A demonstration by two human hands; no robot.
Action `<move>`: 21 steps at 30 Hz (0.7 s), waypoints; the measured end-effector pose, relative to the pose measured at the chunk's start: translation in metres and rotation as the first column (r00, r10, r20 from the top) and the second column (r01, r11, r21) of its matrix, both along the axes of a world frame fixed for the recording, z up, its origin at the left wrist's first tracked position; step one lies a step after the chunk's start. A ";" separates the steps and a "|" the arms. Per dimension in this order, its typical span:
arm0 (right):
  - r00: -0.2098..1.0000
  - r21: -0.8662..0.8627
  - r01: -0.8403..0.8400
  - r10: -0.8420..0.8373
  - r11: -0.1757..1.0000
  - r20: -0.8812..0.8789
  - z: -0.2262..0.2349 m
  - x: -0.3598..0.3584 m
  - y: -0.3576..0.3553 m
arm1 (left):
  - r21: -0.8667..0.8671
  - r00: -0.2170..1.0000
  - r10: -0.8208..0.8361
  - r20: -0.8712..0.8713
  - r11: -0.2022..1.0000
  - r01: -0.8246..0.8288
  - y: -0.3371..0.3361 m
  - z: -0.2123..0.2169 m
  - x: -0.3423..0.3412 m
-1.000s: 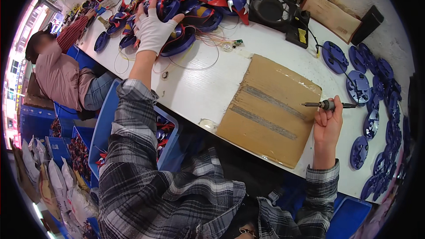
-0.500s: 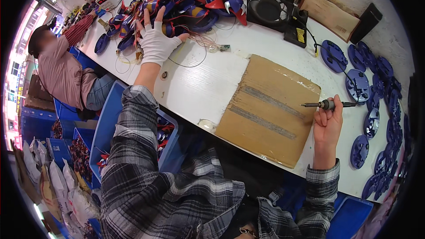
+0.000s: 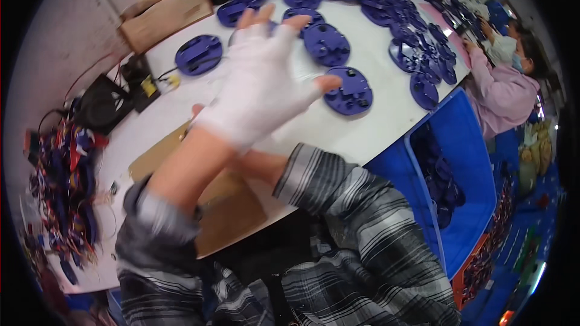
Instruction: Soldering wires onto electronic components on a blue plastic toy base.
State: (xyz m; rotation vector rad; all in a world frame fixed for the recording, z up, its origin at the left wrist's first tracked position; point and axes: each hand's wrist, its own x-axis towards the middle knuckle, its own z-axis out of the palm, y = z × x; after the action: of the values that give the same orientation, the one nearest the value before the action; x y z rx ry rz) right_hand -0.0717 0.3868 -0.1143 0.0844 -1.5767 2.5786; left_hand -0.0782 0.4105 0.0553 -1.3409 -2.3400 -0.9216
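Observation:
My left hand [image 3: 257, 75], in a white fingerless glove, reaches over the table with its fingers spread and holds nothing. Its fingertips overlap a group of purple oval plastic shells; the nearest are one shell [image 3: 326, 44] beyond the thumb and another shell [image 3: 350, 93] beside the thumb tip. My right hand [image 3: 197, 109] is crossed beneath the left wrist, and only a bit of a finger and the bare wrist show. Whatever it holds is hidden. Under the arms lies a brown cardboard sheet [image 3: 232, 214].
At the left stand a black fan [image 3: 103, 105] and a heap of wired purple-and-red parts [image 3: 66, 187]. More purple shells [image 3: 417, 54] spread to the far right. A blue bin [image 3: 471, 187] holding shells stands beside the table. People, one in a pink top [image 3: 504, 96], work beyond.
The view has swung right. My left hand has left the wired heap and crossed over my right arm to the purple shells. The soldering iron in my right hand is now out of sight.

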 end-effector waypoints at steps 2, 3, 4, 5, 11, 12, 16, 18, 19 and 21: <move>0.984 -0.010 -0.075 0.072 0.997 -0.166 -0.020 -0.013 -0.007 | -0.188 0.996 0.077 0.033 0.980 -0.070 0.064 -0.023 -0.021; 0.973 -0.144 -0.140 0.109 0.980 -0.205 -0.031 -0.036 -0.024 | -0.298 0.993 0.112 0.039 0.950 -0.096 0.100 -0.033 -0.022; 0.945 -0.285 -0.266 0.192 0.921 -0.264 -0.048 0.011 -0.020 | -0.311 0.990 0.135 0.029 0.943 -0.119 0.103 -0.042 -0.041; 0.922 -0.395 -0.336 0.212 0.855 -0.325 -0.055 -0.001 -0.026 | -0.378 0.988 0.156 0.006 0.915 -0.142 0.128 -0.047 -0.047; 0.886 -0.342 -0.385 0.239 0.857 -0.398 -0.015 -0.031 -0.029 | -0.686 0.999 0.002 0.051 0.727 0.034 0.130 -0.050 -0.092; 0.972 0.208 -0.111 0.149 0.972 -0.181 0.009 -0.019 -0.001 | -0.736 0.998 -0.041 0.047 0.674 0.063 0.129 -0.030 -0.090; 0.892 -0.871 0.452 -0.089 0.193 0.443 -0.068 -0.062 -0.025 | -0.508 0.934 -0.290 0.208 0.784 0.357 0.259 -0.013 -0.006; 0.890 -0.854 0.451 -0.053 0.259 0.453 -0.059 -0.054 -0.014 | -0.193 0.900 -0.431 0.062 0.880 0.434 0.301 -0.052 0.013; 0.910 -0.860 0.394 -0.009 0.324 0.414 -0.037 -0.055 -0.026 | -0.126 0.901 -0.430 -0.063 0.899 0.420 0.311 -0.050 0.018; 0.922 -0.811 0.355 -0.028 0.465 0.387 -0.033 -0.057 -0.002 | -0.174 0.905 -0.422 -0.043 0.896 0.410 0.338 -0.061 0.027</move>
State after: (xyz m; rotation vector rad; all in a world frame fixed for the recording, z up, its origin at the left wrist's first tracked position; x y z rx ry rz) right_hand -0.1291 0.3850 -0.1472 -0.6104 -0.0621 2.9258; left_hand -0.0514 0.7485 -0.0053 -1.9612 -2.1410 -0.7783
